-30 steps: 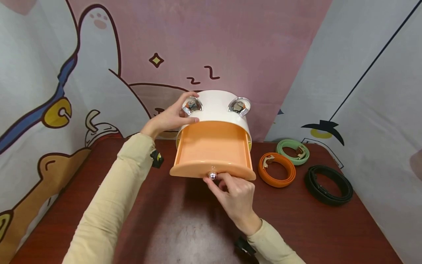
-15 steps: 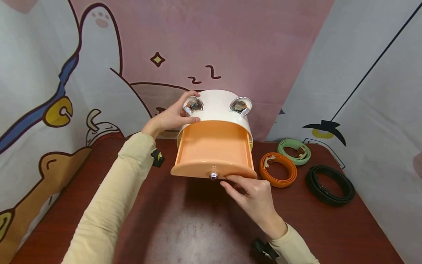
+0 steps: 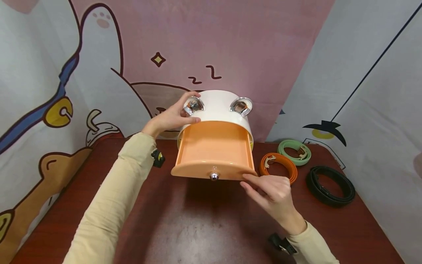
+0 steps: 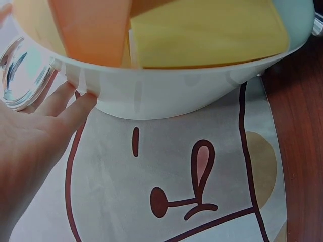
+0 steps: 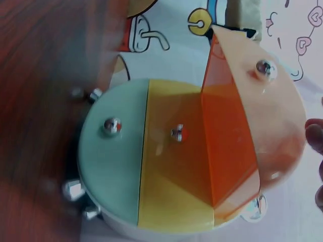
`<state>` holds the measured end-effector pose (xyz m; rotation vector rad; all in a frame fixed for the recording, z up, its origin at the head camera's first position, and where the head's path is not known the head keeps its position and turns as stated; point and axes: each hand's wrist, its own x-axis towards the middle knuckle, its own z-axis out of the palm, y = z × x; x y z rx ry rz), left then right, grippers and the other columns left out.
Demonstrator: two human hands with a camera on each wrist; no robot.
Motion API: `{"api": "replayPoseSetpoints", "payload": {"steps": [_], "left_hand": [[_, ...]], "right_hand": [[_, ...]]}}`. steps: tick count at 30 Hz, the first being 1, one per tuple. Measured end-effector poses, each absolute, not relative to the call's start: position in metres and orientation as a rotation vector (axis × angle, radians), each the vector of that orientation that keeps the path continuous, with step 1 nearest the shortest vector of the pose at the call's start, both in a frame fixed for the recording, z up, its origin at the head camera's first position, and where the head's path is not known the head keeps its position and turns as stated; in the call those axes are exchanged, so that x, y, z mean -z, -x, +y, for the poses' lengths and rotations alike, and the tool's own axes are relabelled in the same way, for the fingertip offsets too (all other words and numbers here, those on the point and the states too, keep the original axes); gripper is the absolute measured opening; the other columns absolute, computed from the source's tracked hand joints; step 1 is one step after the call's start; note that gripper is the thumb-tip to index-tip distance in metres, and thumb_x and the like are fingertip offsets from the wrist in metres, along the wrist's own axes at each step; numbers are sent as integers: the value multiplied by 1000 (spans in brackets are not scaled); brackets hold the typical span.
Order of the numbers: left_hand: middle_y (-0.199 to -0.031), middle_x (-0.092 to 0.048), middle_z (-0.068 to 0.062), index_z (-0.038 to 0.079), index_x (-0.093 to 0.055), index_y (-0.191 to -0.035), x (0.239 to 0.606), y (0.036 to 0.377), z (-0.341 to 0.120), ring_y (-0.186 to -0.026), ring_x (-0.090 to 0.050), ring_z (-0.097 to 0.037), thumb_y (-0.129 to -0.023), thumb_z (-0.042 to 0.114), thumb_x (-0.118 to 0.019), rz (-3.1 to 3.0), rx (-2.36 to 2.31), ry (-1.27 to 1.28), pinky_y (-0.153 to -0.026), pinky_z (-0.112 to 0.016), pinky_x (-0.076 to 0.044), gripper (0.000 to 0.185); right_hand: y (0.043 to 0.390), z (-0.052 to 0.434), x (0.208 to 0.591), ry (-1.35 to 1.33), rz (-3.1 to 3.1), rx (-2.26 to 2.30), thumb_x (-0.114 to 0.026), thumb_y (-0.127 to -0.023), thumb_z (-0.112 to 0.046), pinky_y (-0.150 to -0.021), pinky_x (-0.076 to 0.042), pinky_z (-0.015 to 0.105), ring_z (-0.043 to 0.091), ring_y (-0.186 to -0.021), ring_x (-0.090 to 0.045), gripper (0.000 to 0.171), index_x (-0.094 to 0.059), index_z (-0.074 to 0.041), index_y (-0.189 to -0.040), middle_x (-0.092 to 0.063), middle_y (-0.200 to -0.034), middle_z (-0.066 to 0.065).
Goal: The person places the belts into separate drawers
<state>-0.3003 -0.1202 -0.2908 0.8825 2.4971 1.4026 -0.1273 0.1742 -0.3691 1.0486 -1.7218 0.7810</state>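
Now orange drawer (image 3: 214,148) pulled out, bare inside, beneath white box (image 3: 217,106).

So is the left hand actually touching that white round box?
Touching. In the left wrist view the left hand's fingertips press against the white box wall; the head view shows that hand resting on its top edge.

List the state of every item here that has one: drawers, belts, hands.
orange drawer: pulled out, nothing visible inside
yellow drawer: pushed in
green drawer: pushed in
left hand: fingers resting on the white box
right hand: fingers relaxed beside the drawer front's right end, contact unclear
orange belt: coiled
green belt: coiled
black belt: coiled
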Motion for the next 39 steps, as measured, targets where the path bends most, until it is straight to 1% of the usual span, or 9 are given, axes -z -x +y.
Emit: {"api": "replayPoseSetpoints", "payload": {"steps": [3,8,10,16,19,24,28,31,39], "left_hand": [[-139,-34,-10,27,-23,-146,290,301,-120,-61,-47,-17,-91,17,-69,2491,-1404,-892,-61,-30,-41,73],[-142,-31,-8,25,-22,-147,290,301,-121,-61,-47,-17,-91,18,-68,2476,-1405,-897,-60,-30,-41,73],[-141,-32,-8,25,-22,-148,290,301,-121,-61,-46,-17,-92,18,-68,2477,-1402,-896,-59,-30,-41,73],[-141,-32,-7,26,-22,-147,290,300,-121,-60,-45,-16,-91,18,-68,2483,-1399,-894,-58,-29,-40,73],[-141,-32,-7,26,-22,-147,290,300,-121,-60,-45,-16,-92,18,-68,2487,-1394,-892,-58,-29,-39,73],[-139,-32,-8,27,-23,-147,290,302,-121,-60,-43,-17,-91,18,-68,2489,-1392,-898,-59,-30,-39,73],[-141,-30,-8,28,-23,-146,290,302,-120,-62,-46,-19,-91,18,-69,2490,-1389,-906,-61,-31,-40,73],[-142,-30,-8,29,-23,-146,289,302,-119,-62,-47,-19,-91,17,-69,2497,-1388,-903,-62,-30,-40,73],[-142,-29,-8,27,-23,-146,290,301,-120,-64,-48,-20,-91,17,-69,2489,-1395,-903,-64,-31,-42,73]], "right_hand": [[131,179,364,-1078,-1674,-763,-67,-93,-26,-41,-36,21,8,-41,-45,33,-73,4,-80,-61,-57,0],[138,186,358,-1088,-1663,-724,-67,-93,-25,-41,-37,22,9,-42,-47,31,-74,3,-82,-62,-59,1],[141,189,356,-1094,-1663,-715,-67,-92,-25,-41,-40,24,10,-43,-49,30,-74,3,-83,-64,-62,3],[154,199,352,-1140,-1679,-674,-66,-93,-23,-41,-35,21,9,-42,-42,29,-74,4,-85,-60,-60,1],[161,205,352,-1154,-1725,-627,-64,-94,-24,-41,-36,21,7,-43,-44,29,-75,2,-87,-61,-61,-1],[168,213,355,-1170,-1800,-578,-62,-95,-26,-43,-38,21,5,-45,-45,28,-75,-1,-91,-60,-62,-4],[172,217,359,-1181,-1816,-542,-61,-95,-27,-43,-40,23,7,-46,-49,28,-74,-2,-94,-61,-63,-4],[174,221,361,-1182,-1836,-510,-61,-95,-28,-43,-40,23,7,-46,-49,29,-74,-2,-96,-61,-62,-4],[186,236,378,-1141,-1940,-482,-59,-96,-30,-44,-43,25,7,-49,-53,30,-73,-4,-99,-66,-71,-1]]}}
